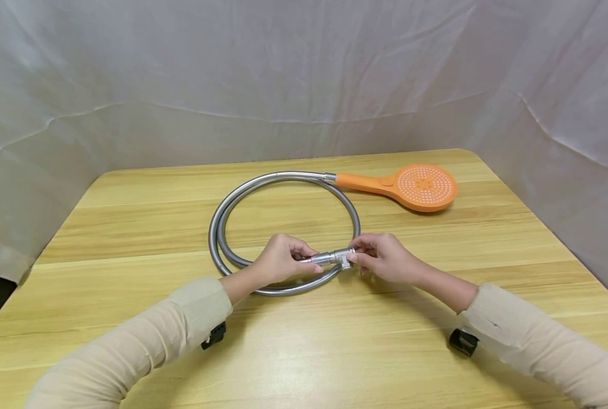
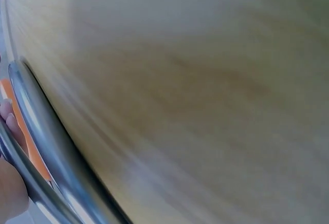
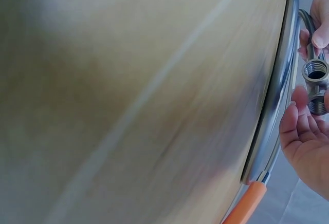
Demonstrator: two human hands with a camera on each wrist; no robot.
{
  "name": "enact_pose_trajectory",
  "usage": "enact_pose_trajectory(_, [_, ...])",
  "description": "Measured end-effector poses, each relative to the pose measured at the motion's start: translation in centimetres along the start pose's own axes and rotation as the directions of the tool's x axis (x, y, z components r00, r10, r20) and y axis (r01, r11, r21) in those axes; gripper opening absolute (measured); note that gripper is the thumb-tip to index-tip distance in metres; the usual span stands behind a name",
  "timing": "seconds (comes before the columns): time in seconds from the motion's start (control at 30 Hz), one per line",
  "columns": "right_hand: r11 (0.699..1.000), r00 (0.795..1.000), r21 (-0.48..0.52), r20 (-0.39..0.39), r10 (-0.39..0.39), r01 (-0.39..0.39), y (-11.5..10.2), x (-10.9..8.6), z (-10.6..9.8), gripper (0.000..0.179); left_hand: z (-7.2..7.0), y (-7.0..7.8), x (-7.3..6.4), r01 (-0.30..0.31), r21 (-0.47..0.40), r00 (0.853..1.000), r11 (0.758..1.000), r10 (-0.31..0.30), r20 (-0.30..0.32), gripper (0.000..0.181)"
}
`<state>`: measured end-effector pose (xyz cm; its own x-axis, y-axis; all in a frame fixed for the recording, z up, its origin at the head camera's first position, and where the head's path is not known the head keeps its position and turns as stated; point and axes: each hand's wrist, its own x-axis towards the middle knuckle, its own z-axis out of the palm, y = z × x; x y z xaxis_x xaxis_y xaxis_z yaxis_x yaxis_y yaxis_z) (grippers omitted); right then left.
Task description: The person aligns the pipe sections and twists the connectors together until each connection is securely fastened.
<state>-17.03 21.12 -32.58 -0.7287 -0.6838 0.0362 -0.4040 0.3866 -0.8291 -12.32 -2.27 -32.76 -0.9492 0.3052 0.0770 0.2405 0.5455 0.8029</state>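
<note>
A silver shower hose point(image 1: 216, 233) lies coiled on the wooden table, with an orange hand shower point(image 1: 375, 184) on its far end. My left hand point(image 1: 275, 261) pinches the hose's near end just behind its metal end nut point(image 1: 324, 258). Against that nut sits a silver T-shaped fitting point(image 1: 343, 257), gripped by the thumb and fingers of my right hand point(image 1: 388, 260). In the right wrist view, two threaded openings of the fitting point(image 3: 307, 73) show, and the right hand point(image 3: 306, 142) is around its lower part. The left wrist view catches only a little of the left hand point(image 2: 11, 190) beside the hose point(image 2: 49, 136).
The wooden table point(image 1: 293, 352) has pale sheeting point(image 1: 293, 74) hanging behind it and along its sides. The hand shower's round spray face point(image 1: 423, 186) lies facing up at the back right. Black wrist devices point(image 1: 463, 342) sit under both sleeves.
</note>
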Motion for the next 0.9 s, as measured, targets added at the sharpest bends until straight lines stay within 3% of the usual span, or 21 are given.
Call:
enact_pose_trajectory(0.73, [0.993,0.994,0.054,0.031,0.106,-0.108,-0.14,0.2,0.26,0.017,-0.07,0.34,-0.02,0.013,0.049,1.0,0.999,-0.013,0.0,0.016])
enact_pose_trajectory(0.9, [0.995,0.998,0.072,-0.002,0.068,-0.067,0.04,0.06,0.12,0.021,-0.16,0.23,0.05,0.013,0.024,1.0,1.0,-0.013,-0.001,0.016])
